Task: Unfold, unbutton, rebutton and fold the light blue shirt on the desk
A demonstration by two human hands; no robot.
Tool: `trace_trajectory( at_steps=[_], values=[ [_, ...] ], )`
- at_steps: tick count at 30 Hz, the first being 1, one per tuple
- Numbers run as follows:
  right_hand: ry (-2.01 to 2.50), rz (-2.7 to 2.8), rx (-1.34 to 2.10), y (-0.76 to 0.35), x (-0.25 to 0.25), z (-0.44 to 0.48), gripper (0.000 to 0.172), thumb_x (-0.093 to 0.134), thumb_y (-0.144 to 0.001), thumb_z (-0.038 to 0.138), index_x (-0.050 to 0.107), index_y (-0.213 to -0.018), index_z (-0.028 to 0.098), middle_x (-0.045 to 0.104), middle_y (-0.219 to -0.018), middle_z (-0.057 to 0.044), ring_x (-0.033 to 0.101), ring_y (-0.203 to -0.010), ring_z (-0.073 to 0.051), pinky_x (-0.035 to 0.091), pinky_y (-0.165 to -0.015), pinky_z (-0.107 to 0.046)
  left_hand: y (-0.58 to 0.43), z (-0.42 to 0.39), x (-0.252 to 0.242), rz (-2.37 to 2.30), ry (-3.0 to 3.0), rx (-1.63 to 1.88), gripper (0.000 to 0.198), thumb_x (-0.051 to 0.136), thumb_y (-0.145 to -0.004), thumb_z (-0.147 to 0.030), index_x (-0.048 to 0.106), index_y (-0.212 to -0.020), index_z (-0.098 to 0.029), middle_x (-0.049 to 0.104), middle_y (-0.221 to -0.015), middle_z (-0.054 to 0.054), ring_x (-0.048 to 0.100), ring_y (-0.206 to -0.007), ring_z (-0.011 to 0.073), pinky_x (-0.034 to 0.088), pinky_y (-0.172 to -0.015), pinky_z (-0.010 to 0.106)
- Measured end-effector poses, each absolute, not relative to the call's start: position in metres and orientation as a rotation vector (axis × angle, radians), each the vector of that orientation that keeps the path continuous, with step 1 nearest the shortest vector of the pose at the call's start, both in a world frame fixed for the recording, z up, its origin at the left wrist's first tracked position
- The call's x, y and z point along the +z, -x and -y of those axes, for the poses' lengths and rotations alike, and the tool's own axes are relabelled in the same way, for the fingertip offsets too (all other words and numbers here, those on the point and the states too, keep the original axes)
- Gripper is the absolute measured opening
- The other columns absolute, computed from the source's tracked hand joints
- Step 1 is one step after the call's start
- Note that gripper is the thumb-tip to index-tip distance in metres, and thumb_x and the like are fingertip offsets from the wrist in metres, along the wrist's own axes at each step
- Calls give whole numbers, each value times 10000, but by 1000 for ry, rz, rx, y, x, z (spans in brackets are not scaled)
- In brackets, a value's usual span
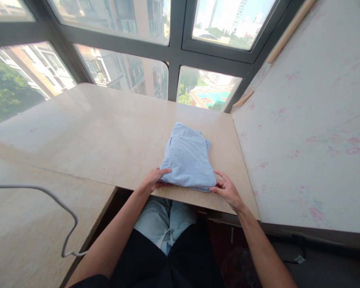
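Note:
A light blue shirt (187, 158) lies folded into a compact bundle on the beige stone-like countertop (108, 140). A seam crosses its far part, and a bit of cloth sticks out at its right side. At the near left corner, my left hand (155, 179) grips the shirt, thumb on top and fingers tucked beneath, partly hidden. My right hand (227, 191) pinches the near right corner between thumb and fingers. Both hands are close to the counter's front edge.
Dark-framed windows (175, 52) stand behind the counter. A wall with floral paper (303, 132) borders the right side. On the left, a grey cable (60, 202) runs over another countertop section (33, 224). Below the front edge is a drawer handle (232, 235).

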State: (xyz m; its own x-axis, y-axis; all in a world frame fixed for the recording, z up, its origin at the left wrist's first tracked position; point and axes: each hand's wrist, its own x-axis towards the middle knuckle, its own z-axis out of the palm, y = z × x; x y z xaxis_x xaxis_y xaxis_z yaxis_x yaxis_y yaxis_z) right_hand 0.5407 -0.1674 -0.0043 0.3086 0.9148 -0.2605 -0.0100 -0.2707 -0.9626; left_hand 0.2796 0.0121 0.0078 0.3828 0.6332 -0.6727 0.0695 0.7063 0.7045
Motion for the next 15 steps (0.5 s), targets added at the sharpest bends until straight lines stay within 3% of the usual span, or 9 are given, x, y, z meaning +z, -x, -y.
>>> trace_trajectory(
  at_steps=[9, 12, 15],
  values=[
    [1836, 1010, 1322, -554, 0, 169, 778, 708, -704, 253, 381, -1401, 138, 647, -717, 25, 634, -636, -174, 505, -639, -316, -272, -12, -8, -1118, -859, 523, 525, 908, -446, -263, 671, -898, -142, 730, -882, 76, 684, -783, 212, 549, -697, 307],
    [1919, 1070, 1218, -563, 5, 161, 721, 634, -699, 166, 419, -1387, 158, 691, -891, -37, 673, -734, -175, 537, -734, -336, -263, -14, -9, -1097, -1064, 468, 611, 904, -443, -331, 647, -961, -135, 718, -939, 89, 685, -842, 241, 551, -721, 323],
    [1884, 1105, 964, -572, 9, 139, 628, 608, -710, 174, 493, -1327, 169, 685, -1054, -90, 671, -889, -179, 524, -864, -354, -259, -20, -6, -1195, -1327, 304, 763, 864, -524, -444, 588, -1157, -119, 691, -1060, 148, 682, -927, 308, 558, -746, 384]
  ],
)
